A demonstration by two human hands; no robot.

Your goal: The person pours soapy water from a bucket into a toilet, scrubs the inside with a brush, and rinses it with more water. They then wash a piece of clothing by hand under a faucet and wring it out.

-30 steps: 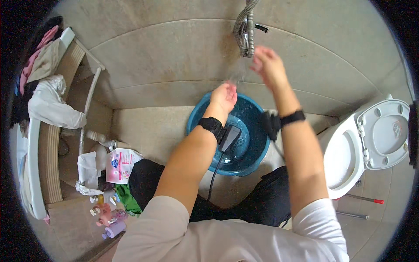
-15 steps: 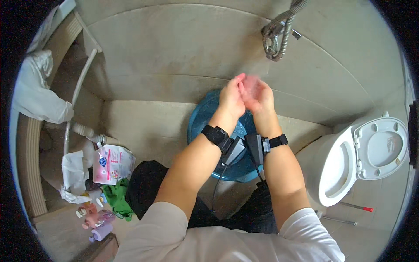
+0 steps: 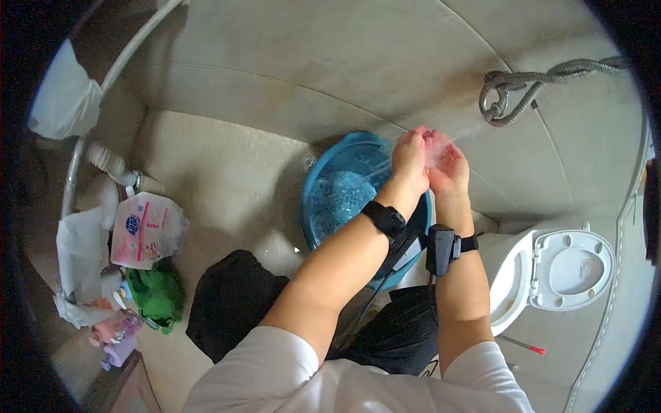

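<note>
My left hand and my right hand are side by side, palms up and open in a cupped shape. They hold no solid thing. A spray of water from the wall tap runs into them and splashes off toward the left. Below, a round blue plastic basin stands on the floor, with foamy, bubbling water inside; my forearms cover its right side. Each wrist wears a black strap with a small dark box and a cable.
A white toilet with its lid up stands at the right. To the left are a pink-and-white pouch, a green cloth, several bottles, a white plastic bag and a pipe. A metal hose hangs from the wall.
The view has turned, so the tap now appears farther right. My cupped hands have shifted toward the basin's right rim, and more foamy water shows in it.
</note>
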